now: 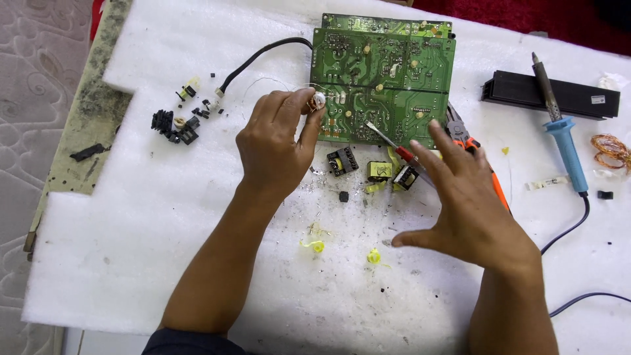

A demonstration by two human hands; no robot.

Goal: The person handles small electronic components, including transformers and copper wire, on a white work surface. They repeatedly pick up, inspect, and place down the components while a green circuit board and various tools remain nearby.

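Note:
My left hand (276,141) pinches a small white and copper coil part (317,100) at the left edge of a green circuit board (381,72), which lies solder side up on white foam (131,217). My right hand (470,204) hovers flat with its fingers spread, holding nothing, over a red-handled screwdriver (393,143) whose tip rests on the board's lower edge. Under the fingers show orange-handled pliers (463,135). Small black and yellow transformers (378,171) lie just below the board, between the two hands.
A blue-handled soldering iron (564,131) lies at the right with its cord trailing down. Behind it sits a black finned heatsink (552,95), and a copper wire coil (611,150) at the far right. Loose black parts (176,125) lie at left; yellow tape scraps (314,245) near the front.

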